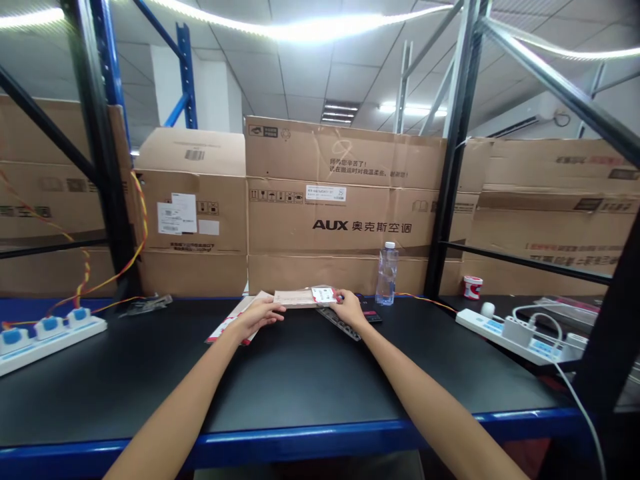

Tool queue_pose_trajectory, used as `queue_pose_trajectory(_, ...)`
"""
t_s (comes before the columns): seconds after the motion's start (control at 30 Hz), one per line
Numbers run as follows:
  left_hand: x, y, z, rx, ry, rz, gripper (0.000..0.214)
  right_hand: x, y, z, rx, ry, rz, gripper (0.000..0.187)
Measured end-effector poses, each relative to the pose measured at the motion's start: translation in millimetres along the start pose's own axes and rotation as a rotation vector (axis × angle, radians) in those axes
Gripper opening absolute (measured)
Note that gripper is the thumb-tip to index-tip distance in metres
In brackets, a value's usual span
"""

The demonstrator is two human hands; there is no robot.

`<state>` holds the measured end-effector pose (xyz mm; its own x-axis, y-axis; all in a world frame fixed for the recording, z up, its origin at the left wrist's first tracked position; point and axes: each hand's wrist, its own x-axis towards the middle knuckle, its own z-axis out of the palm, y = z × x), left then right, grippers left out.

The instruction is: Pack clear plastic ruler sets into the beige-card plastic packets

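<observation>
Roughly at the centre of the frame, a flat tan card packet (295, 298) lay on the far part of the black workbench (280, 380), with a white printed label (323, 295) on its right end. The left hand (255, 318) and right hand (349, 309) were apart, one at each side of the packet. The right hand's fingertips (336, 297) pressed on the packet's right end and seemed to pinch it; the left hand's fingers (275, 315) lay against its near edge, though whether they gripped it could not be told. Under the left hand, a pale flat sleeve with red edging (231, 322) lay angled on the bench, partly beneath the packet. Just below the right hand sat a dark perforated strip (340, 323), and beside it a small black item with a red mark (373, 318), too small to identify. A clear water bottle (386, 273) stood upright just right of the packet. Toward the left of the frame, a white power strip with blue sockets (50, 340) lay on the bench, trailing twisted orange and yellow wires (140, 227); a second power strip (515, 335) and a red-and-white tub (473, 287) sat to the right. Stacked cardboard AUX cartons (345, 200) filled the background behind the blue-and-black shelving uprights (107, 133).
</observation>
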<state>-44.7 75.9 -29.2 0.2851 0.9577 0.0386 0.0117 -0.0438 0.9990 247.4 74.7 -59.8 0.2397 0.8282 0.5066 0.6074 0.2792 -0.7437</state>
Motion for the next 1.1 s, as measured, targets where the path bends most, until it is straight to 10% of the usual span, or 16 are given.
queue_pose_trajectory(0.27,17,-4,-7.3,0.052,0.139,0.171,0.016,0,-4,-3,-0.102,0.016,-0.038,0.014)
queue_pose_trajectory(0.53,0,-4,0.1,-0.012,0.014,0.037,0.089,2,5,3,-0.13,-0.018,-0.05,0.025)
queue_pose_trajectory(0.73,2,-7,5.9,0.228,-0.041,0.082,0.045,-6,5,9,-0.177,-0.185,-0.119,0.024)
queue_pose_trajectory(1.1,25,-12,-36.1,0.768,0.43,0.141,0.027,-15,-5,8,-0.281,-0.314,-0.176,0.017)
